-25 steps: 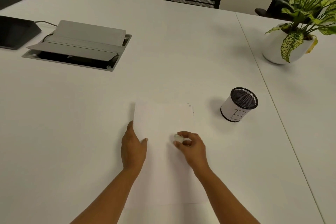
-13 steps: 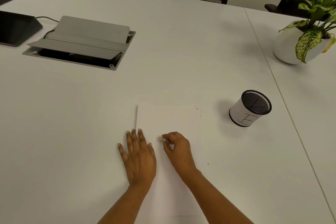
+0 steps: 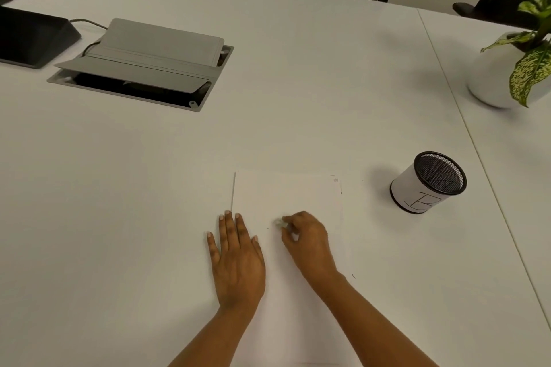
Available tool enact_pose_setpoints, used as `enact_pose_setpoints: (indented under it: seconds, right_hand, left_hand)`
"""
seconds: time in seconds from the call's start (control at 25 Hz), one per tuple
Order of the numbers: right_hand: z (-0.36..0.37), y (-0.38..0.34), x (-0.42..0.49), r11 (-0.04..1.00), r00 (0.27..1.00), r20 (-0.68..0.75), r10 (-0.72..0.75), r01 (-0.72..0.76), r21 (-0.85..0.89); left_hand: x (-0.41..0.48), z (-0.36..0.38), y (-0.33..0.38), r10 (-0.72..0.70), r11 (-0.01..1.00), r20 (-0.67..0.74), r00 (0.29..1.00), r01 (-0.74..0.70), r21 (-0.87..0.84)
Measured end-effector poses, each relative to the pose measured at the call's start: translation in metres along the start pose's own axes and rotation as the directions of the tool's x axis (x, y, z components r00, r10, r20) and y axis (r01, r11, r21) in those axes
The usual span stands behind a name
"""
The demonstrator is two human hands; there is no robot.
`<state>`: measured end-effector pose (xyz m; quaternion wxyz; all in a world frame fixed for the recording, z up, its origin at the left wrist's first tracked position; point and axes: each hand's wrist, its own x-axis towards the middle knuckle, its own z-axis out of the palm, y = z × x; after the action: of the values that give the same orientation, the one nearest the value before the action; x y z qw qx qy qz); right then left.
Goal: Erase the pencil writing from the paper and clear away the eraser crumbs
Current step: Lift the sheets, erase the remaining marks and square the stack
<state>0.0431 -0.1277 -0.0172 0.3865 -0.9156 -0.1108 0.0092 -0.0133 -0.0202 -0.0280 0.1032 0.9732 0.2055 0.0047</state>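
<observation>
The left hand lay flat with straight fingers on the left side of the paper. The right hand pinched a small white eraser against the paper's middle.

The white paper lies flat, with a small whitish eraser, blurred, apparently touching its middle.

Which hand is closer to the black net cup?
The right hand. It pinches the eraser on the paper, left of the cup. The left hand lies flat at the paper's left edge, farther away.
</observation>
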Motion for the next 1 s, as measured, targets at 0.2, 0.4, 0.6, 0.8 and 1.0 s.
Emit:
enact_pose_setpoints:
  seconds: [0.2, 0.4, 0.6, 0.8, 1.0]
  right_hand:
    - [0.0, -0.001, 0.007, 0.998, 0.996, -0.06, 0.068, -0.068, -0.004]
    - [-0.002, 0.005, -0.001, 0.999, 1.0, -0.014, -0.012, 0.011, -0.042]
    - [-0.035, 0.027, 0.031, 0.951, 0.916, -0.256, 0.31, -0.3, 0.077]
    - [-0.025, 0.022, 0.013, 0.963, 0.933, -0.236, 0.271, -0.264, 0.061]
    - [-0.049, 0.039, 0.015, 0.962, 0.93, -0.26, 0.258, -0.272, -0.016]
  left_hand:
    - [0.0, -0.003, 0.001, -0.003, 1.0, 0.017, 1.0, 0.003, 0.002]
    - [0.0, -0.004, 0.002, -0.009, 1.0, 0.03, 0.999, 0.009, 0.01]
    - [-0.001, -0.005, 0.001, 0.006, 0.999, 0.028, 1.0, -0.007, 0.036]
    - [0.0, -0.004, 0.001, 0.01, 0.999, 0.026, 1.0, -0.011, 0.043]
    - [-0.001, -0.003, 0.0, 0.01, 1.0, 0.03, 1.0, -0.011, 0.027]
